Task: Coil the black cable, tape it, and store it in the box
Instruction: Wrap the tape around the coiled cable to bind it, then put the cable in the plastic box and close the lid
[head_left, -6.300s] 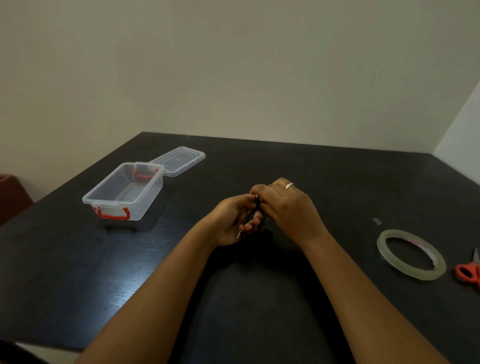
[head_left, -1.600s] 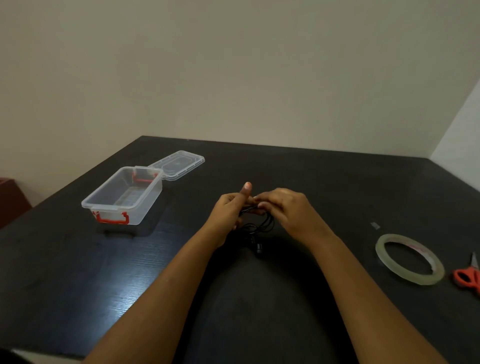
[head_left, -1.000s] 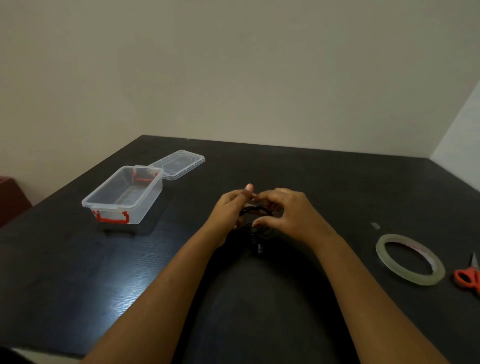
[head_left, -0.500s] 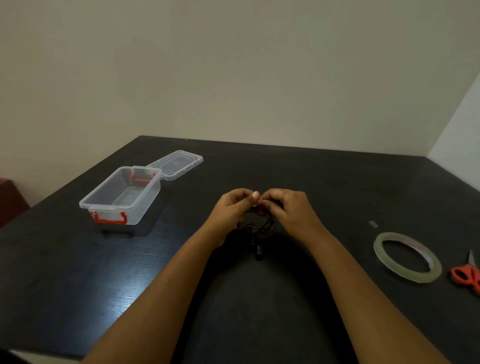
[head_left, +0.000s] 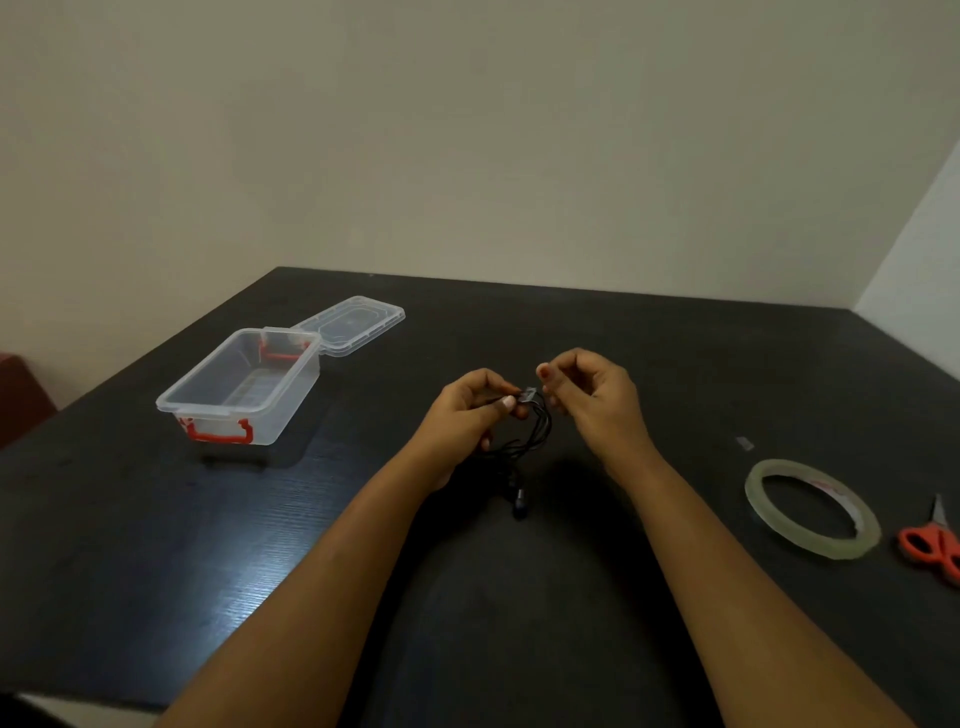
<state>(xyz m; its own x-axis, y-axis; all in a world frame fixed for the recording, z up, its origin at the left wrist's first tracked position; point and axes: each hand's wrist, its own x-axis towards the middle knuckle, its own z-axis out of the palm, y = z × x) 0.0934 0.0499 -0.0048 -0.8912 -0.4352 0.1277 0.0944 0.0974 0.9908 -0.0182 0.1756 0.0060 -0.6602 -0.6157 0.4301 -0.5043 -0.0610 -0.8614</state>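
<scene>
The left hand (head_left: 470, 410) is pinching the top of the cable (head_left: 535, 434) between thumb and fingertips, holding it up above the dark bench (head_left: 571, 332). The cable is thin and black, gathered into a small loose bundle of several loops that are hanging down and fanning a little below the grip. A short band of clear, greyish tape (head_left: 530, 395) is sitting around the strands at the top, right next to the left fingertips. One end is trailing lower, its dark plug (head_left: 519, 506) lying near or on the bench between the forearms; whether it is touching cannot be told.

The right hand (head_left: 592, 395) is hovering just beside the taped spot with its fingers loosely curled and thumb and forefinger slightly apart; it is not gripping the cable.

The box (head_left: 244, 389) is standing well to the left on the bench, clear plastic with red latches, open, with its clear lid (head_left: 350, 325) lying flat behind it. Far to the right, a tape roll (head_left: 810, 509) is lying flat, and red-handled scissors (head_left: 935, 545) are resting just beyond it at the frame's edge. A small scrap (head_left: 744, 443) is lying above the roll.
</scene>
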